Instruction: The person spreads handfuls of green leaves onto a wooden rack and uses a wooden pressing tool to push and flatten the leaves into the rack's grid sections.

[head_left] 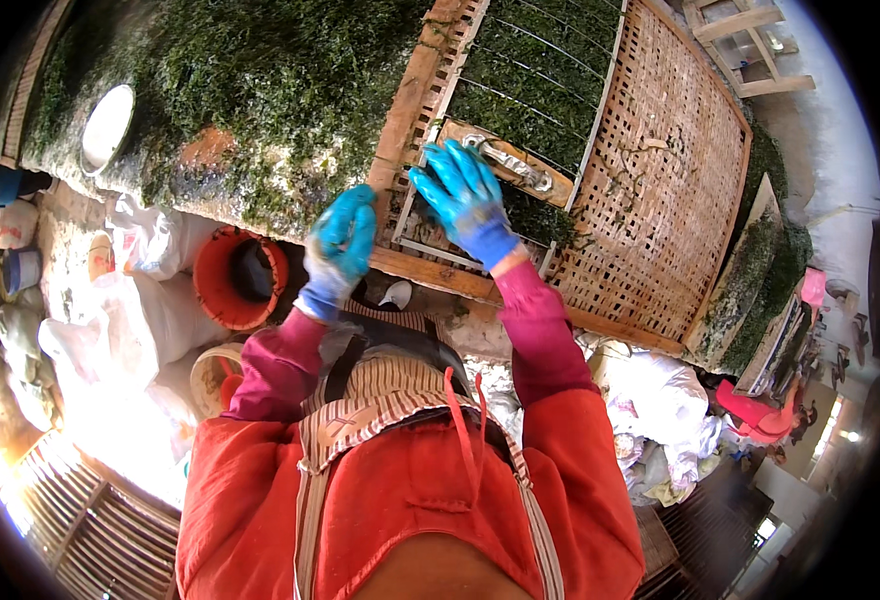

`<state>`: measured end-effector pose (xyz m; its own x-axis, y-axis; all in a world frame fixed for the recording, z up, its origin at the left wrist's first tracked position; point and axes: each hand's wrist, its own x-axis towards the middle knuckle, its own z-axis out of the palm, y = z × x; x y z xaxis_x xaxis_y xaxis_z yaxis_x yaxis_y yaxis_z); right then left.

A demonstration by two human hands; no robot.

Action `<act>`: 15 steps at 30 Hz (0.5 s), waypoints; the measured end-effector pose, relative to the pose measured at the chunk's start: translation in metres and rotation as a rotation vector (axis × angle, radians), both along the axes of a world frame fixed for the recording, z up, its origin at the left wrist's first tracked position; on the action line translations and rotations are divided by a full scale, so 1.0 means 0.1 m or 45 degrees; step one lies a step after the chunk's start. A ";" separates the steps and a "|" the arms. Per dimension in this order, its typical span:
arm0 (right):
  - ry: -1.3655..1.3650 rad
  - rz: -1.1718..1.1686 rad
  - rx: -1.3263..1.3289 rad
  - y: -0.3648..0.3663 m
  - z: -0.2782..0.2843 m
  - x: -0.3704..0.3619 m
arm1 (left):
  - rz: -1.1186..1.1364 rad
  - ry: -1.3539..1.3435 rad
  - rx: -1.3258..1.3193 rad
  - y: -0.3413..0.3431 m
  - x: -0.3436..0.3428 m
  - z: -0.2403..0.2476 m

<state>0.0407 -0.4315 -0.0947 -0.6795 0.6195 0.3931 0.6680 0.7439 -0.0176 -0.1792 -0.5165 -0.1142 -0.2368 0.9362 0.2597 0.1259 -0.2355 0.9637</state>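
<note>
Over a pale, ladder-like rectangular frame with thin crossbars (598, 100), your right hand (465, 195), in a blue coated glove, reaches with fingers extended and slightly spread beside a flat wooden block with a knobbly pale handle (520, 165). Your fingertips overlap the block's left end; whether they press on it or hover cannot be told. The block lies across the frame, its handle facing up, likely so a hand can take it from above.

Your left hand (343, 232), gloved alike, hangs near the frame's left side, fingers curled toward the thumb; whether they pinch anything cannot be told.

Dark green, leafy plant matter (530, 80) fills much of the frame, whose rails probably keep the layer's edges straight. Beneath lies a tan, open-woven lattice mat (660, 220), its holes presumably there for draining. A loose dark green heap (280, 70) spreads to your left, within easy reach, perhaps for that reason. Below it stands an orange-red round bucket (212, 285).
</note>
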 end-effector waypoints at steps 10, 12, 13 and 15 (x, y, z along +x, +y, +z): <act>0.403 -0.539 0.006 -0.13 0.05 0.17 | 0.147 -0.335 -0.379 -0.38 -0.56 -0.40; 0.402 -0.449 -0.003 -0.04 0.06 -0.08 | 0.103 -0.317 -0.397 -0.32 -0.44 -0.30; 0.435 -0.362 -0.030 0.04 0.07 -0.23 | 0.089 -0.305 -0.407 -0.32 -0.39 -0.25; 0.240 -0.307 -0.028 0.12 -0.15 -0.34 | 0.016 -0.188 -0.403 -0.25 -0.33 -0.23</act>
